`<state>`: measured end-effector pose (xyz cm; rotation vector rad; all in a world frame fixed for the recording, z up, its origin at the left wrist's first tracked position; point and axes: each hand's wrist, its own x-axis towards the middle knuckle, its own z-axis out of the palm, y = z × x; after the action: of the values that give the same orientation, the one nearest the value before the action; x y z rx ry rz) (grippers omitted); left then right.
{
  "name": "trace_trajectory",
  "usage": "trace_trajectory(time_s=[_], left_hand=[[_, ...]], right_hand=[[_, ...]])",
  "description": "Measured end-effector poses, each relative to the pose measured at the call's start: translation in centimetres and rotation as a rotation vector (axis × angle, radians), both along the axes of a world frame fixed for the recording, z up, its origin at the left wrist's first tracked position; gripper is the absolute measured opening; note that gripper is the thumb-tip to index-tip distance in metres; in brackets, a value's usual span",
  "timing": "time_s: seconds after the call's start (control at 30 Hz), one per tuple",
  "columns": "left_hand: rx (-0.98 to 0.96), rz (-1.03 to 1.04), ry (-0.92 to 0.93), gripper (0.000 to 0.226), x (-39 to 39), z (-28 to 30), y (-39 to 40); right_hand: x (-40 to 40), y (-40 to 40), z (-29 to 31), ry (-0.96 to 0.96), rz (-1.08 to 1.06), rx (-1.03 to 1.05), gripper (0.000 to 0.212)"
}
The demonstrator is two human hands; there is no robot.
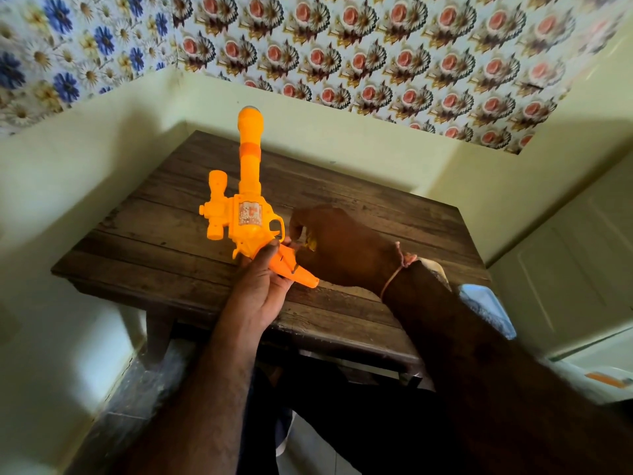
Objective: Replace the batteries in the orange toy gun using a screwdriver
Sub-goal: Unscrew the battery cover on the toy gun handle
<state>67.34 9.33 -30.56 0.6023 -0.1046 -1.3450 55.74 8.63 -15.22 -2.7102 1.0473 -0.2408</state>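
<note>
Partly hidden: screwdriver (310,244) inside right grip (337,246), fingers curled on it | left grip (260,289) clasps toy gun (245,214) handle | above tabletop (359,204)

We have one view, worn on our head, looking forward and steeply down onto the wooden table (191,241) from close above its near edge. Beyond the table's far edge rises the flowered wall (376,56); our forearms enter from below the table.
</note>
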Motion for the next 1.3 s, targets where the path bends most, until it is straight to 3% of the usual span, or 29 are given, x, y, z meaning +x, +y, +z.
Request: trace_trajectory(time_s=[0.13,0.3,0.43,0.53,0.63,0.73,0.83,0.9,1.0,1.2,1.3], left_hand=[[-0.006,0.004,-0.023,0.024,-0.2,0.5,0.3],[-0.026,-0.002,-0.055,0.057,-0.2,0.8,0.5],[-0.013,-0.005,-0.023,0.037,-0.2,0.7,0.4],[-0.008,-0.008,-0.015,0.051,-0.1,0.5,0.2],[0.009,0.009,-0.031,0.042,-0.2,0.7,0.3],[-0.002,0.012,-0.023,0.050,-0.2,0.6,0.2],[-0.003,0.006,-0.041,0.023,-0.3,1.0,0.5],[-0.001,0.009,-0.034,0.030,-0.3,1.2,0.6],[-0.008,0.002,-0.042,0.063,-0.2,1.1,0.6],[0.013,0.006,-0.017,0.045,-0.3,1.2,0.6],[0.003,0.008,-0.032,0.047,-0.2,1.1,0.6]], right_hand=[[0.0,-0.3,0.7,0.116,-0.006,-0.143,0.018],[0.2,-0.8,1.6,0.103,0.021,0.066,0.021],[0.7,-1.0,1.2,0.162,0.015,-0.078,0.018],[0.9,-1.0,1.1,0.129,0.029,-0.041,0.017],[0.9,-1.1,1.2,0.133,0.064,-0.036,0.020],[0.9,-1.2,1.3,0.172,0.031,-0.053,0.022],[0.9,-1.1,1.3,0.221,-0.001,-0.130,0.022],[0.8,-1.0,1.4,0.178,0.007,-0.079,0.025],[0.9,-1.0,1.6,0.140,0.045,0.023,0.030],[1.0,-1.2,1.0,0.177,0.000,-0.106,0.021],[1.0,-1.2,1.0,0.091,-0.014,-0.033,0.027]])
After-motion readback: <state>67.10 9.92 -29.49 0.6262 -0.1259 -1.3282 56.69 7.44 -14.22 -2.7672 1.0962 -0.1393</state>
